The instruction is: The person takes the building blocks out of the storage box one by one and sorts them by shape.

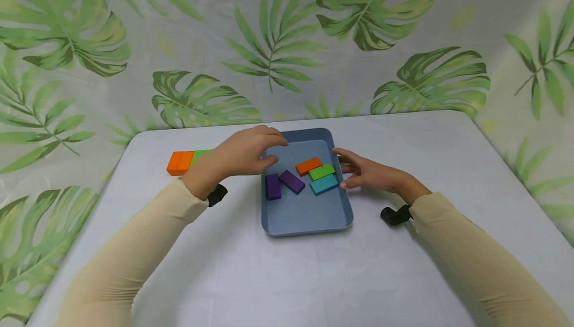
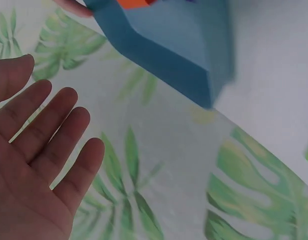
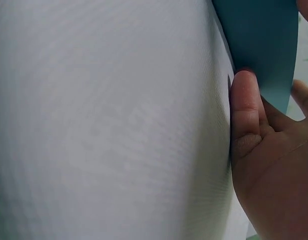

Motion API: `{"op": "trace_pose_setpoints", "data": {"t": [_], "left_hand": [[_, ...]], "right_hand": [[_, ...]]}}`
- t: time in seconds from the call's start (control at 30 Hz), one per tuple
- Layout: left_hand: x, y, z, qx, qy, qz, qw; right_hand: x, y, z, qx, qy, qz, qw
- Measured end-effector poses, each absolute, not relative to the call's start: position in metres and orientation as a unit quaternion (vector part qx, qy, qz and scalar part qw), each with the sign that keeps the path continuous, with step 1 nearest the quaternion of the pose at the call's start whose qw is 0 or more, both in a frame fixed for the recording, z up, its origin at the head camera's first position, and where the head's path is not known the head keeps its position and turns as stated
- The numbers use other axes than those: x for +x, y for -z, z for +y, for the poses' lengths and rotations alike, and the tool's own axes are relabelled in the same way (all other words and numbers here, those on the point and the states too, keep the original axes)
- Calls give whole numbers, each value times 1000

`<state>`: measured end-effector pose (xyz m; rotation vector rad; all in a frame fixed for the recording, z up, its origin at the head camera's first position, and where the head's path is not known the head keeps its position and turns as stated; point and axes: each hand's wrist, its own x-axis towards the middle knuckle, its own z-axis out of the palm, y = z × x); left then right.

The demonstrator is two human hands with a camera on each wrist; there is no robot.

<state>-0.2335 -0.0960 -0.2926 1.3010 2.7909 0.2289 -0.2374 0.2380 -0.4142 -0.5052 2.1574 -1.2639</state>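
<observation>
The tray (image 1: 309, 217) is best steadied by the right hand (image 1: 375, 174); both hands' fingers are spread, the left hand (image 1: 242, 150) empty.

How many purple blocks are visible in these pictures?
2, both in the tray: one purple block at its left side, another slanted just right of it. The left hand may hide more outside.

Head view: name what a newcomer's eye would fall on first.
Probably the blue-grey rectangular tray on the white-covered table, holding two purple rectangular blocks, one orange block, one green block and one light-blue block. Next, the left hand, empty, at its left edge and the right hand against its right wall. Farther left, a row of orange and green blocks lies partly hidden behind the left arm.
</observation>
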Motion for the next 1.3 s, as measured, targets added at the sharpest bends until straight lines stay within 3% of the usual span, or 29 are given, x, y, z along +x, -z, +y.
{"op": "trace_pose_setpoints", "data": {"t": [0.3,0.6,0.9,1.3], "left_hand": [[-232,299,-57,451,-62,889,46],[-241,320,-25,447,-38,888,100],[-256,346,-17,442,-35,888,119],[-271,356,-19,370,-23,915,158]], "right_hand": [[-238,416,237,-195,476,804,299],[-238,414,239,-198,478,802,298],[-238,414,241,-197,477,804,294],[-238,414,240,-196,479,804,293]]}}
